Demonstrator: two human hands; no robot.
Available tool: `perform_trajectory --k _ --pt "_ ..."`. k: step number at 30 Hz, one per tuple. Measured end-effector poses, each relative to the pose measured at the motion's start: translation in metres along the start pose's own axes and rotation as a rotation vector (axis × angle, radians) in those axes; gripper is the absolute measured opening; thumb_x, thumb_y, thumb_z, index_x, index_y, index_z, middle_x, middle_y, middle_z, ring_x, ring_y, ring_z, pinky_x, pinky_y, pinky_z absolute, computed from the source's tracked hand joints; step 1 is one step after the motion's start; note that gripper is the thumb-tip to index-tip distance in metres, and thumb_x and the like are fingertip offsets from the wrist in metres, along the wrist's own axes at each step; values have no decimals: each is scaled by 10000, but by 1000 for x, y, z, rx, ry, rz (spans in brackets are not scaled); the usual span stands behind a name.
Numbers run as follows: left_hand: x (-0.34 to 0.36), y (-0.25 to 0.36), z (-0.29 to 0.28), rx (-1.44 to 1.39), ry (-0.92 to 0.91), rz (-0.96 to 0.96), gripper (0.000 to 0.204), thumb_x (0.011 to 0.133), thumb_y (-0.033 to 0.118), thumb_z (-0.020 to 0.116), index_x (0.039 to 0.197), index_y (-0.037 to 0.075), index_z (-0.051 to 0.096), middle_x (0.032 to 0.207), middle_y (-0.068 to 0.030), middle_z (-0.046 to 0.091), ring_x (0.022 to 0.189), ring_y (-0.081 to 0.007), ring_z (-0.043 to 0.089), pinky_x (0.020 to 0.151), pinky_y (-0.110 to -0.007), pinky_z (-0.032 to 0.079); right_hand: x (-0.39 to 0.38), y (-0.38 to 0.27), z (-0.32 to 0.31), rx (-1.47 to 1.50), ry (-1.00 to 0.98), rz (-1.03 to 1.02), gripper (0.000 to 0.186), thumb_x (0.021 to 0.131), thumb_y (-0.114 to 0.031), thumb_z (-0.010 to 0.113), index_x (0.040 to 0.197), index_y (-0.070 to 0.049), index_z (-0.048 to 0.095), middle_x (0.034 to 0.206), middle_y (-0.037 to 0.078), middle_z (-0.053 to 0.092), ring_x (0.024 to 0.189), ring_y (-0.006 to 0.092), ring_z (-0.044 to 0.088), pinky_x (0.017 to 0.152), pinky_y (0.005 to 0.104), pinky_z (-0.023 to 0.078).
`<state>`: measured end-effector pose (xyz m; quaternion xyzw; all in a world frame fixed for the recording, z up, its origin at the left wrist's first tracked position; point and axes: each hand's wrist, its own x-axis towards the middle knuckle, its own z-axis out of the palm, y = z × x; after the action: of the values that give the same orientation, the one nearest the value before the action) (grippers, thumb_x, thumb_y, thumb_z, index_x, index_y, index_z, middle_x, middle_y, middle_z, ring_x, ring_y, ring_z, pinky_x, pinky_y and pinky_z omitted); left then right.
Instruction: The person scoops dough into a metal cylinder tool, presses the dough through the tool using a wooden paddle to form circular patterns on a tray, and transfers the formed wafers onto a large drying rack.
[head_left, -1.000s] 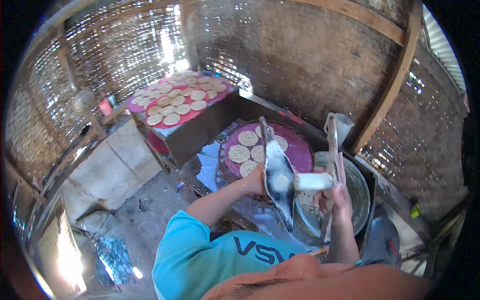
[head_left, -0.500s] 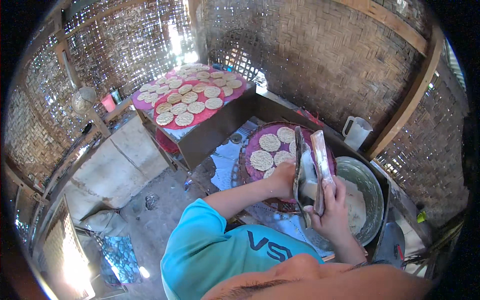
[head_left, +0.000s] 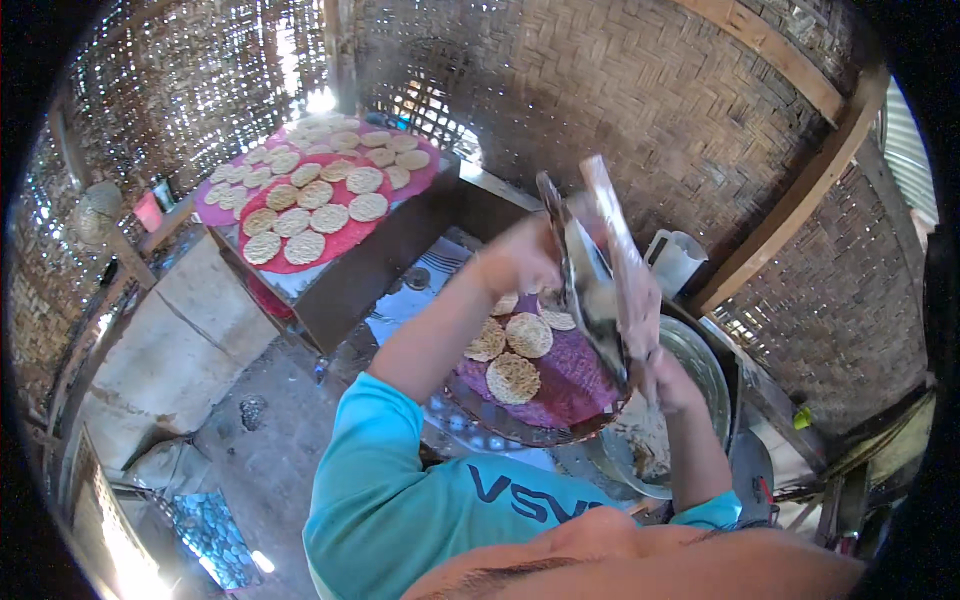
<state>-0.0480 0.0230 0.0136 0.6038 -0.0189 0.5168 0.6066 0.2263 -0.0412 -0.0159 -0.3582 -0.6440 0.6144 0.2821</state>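
- Woven wall behind the round tray; black lens rim cuts off its edges.
- Brown-sided table beyond the tray, to its left, bearing pink cloths and pale discs.
- Turquoise shirt, nearer than the tray: I make out dark capital lettering, its end covered by blurred skin.
- The tray, purple-lined, its far right part hidden from me.
- Basin right of the tray, partly behind the forearm.
- Two-part tool, tilted above the tray's right side, motion-blurred.
- Right hand closed around its wooden bar, fingers smeared.
- Left hand curled against its dark half; I can't tell how tightly.
- Textured discs on the tray's left.
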Motion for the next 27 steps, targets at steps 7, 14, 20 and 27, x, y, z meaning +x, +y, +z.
perform_trajectory --k 7,14,20,27 --pt "67 4 -31 -601 111 54 600 802 630 378 960 66 506 840 -75 500 886 -259 487 948 -482 334 44 -9 -53 263 -132 227 756 784 -629 430 1233 -22 384 1115 99 464 956 222 490 810 363 401" --pt "50 -106 -106 -802 421 20 598 785 652 387 812 66 502 742 -91 534 792 -294 528 790 -405 421 81 12 -81 61 -12 497 615 838 -585 380 1090 -34 479 913 100 568 740 198 597 615 315 481" --pt "42 -131 -117 -841 577 51 509 823 600 378 707 109 443 617 -40 468 648 -255 493 710 -406 410 91 18 -78 -129 39 460 613 831 -587 403 948 -13 585 760 105 626 598 172 613 507 274 492" --pt "33 -119 -106 -793 677 71 504 819 593 402 660 116 435 593 -38 462 573 -232 478 706 -426 426 90 19 -60 -110 75 491 579 829 -555 449 877 -4 620 713 95 624 562 166 602 494 284 487"
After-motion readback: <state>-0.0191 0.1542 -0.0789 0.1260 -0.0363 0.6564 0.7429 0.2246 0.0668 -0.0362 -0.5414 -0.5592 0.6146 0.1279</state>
